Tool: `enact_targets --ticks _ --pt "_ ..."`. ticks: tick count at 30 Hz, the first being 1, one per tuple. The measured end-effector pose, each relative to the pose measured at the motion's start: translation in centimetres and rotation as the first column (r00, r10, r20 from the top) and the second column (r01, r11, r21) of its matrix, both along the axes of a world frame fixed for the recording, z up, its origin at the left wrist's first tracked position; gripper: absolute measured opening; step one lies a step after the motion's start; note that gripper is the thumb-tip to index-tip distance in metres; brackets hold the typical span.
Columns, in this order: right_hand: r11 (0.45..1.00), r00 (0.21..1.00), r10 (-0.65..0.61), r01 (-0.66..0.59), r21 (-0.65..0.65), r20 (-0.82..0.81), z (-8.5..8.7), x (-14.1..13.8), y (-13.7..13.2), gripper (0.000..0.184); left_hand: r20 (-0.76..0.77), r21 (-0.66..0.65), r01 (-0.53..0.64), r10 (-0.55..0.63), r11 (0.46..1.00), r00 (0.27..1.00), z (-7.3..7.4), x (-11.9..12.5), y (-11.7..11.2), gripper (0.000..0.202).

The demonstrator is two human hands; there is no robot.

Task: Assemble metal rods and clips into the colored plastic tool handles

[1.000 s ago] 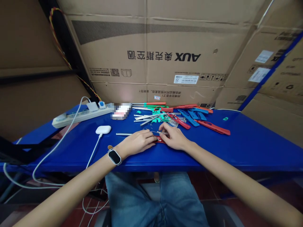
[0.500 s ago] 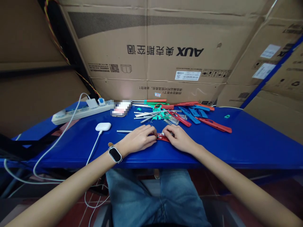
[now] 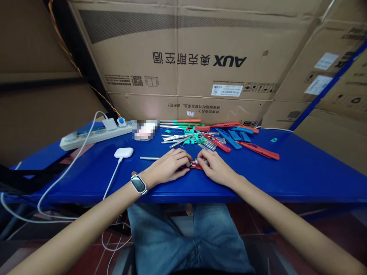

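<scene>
Two hands (image 3: 173, 165) (image 3: 217, 168) touch the red casing (image 3: 196, 166) lying between them.

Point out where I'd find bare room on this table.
Widest is the blue table right of the right hand, in front of the long red handle. A smaller patch lies left of the white case, in front of the power strip. Crowded: metal rods and blue handles beyond the left hand and right hand.
</scene>
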State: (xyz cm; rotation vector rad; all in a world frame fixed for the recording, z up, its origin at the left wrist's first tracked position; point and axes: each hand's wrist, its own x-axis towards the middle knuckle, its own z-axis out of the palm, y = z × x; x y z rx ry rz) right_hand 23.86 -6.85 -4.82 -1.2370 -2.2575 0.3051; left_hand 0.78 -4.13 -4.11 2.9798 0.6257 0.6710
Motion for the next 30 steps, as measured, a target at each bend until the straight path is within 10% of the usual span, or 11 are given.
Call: enact_targets --ticks 11,30 --pt "1.0 0.998 0.019 -0.018 0.013 -0.061 0.2 0.1 -0.2 0.01 0.122 -0.259 -0.146 0.182 0.955 0.976 0.6 2.5 1.6 0.03" --pt "0.988 0.989 0.141 -0.139 0.072 -0.032 0.3 0.9 -0.3 0.01 0.261 -0.361 0.009 0.092 0.932 0.961 0.1 2.0 1.8 0.019"
